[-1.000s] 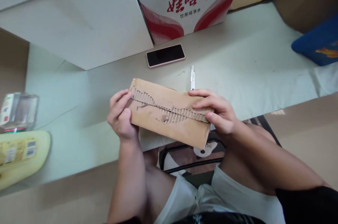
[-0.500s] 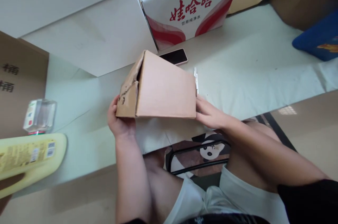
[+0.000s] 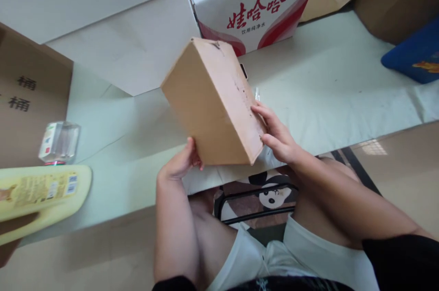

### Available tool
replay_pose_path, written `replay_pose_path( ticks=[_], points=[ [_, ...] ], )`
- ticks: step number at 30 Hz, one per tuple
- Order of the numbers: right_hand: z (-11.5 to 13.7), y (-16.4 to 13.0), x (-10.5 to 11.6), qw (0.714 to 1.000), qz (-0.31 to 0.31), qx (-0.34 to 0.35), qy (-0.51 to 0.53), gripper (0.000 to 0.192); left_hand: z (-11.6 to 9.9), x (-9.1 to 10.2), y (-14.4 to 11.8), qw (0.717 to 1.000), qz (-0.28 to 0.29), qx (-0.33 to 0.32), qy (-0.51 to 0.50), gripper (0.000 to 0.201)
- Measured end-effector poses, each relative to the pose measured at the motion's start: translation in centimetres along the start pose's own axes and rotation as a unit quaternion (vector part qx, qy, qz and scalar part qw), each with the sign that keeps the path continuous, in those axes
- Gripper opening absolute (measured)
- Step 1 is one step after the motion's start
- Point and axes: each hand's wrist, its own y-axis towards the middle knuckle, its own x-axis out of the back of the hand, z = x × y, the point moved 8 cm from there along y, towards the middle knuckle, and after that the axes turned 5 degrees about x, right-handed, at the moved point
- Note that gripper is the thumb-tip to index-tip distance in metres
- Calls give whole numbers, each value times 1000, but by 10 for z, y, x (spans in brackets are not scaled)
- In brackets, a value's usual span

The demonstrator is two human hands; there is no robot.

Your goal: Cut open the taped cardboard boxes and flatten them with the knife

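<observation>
You hold the cardboard box tilted above the table's near edge, so its plain faces turn toward you. Your left hand cups the lower corner from beneath, while your right hand presses flat fingers against the scuffed side to steady it.

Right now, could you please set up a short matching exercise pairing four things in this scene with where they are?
1 brown box
2 yellow bottle
3 blue bag
4 red-and-white carton

a far right edge
b lying at the left edge
c behind, at the top
d between left hand and right hand

Pairs: 1-d, 2-b, 3-a, 4-c.
</observation>
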Motion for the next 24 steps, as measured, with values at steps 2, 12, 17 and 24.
replay_pose_path(
  ticks=[2, 12, 17, 24],
  points=[
    [-4, -1, 3, 999, -7, -27, 17, 57, 21, -11, -8, 984, 66, 157, 47, 59],
    [1, -2, -9, 998, 33, -30, 45, 43, -61, 52, 4, 949, -176, -248, 77, 53],
    [18, -7, -41, 988, 130, 14, 80, 47, -84, 38, -28, 855, -148, -480, 129, 68],
    [18, 1, -35, 996, 90, 16, -8, 47, -84, 10, -44, 775, -180, -517, 316, 50]
  ],
)
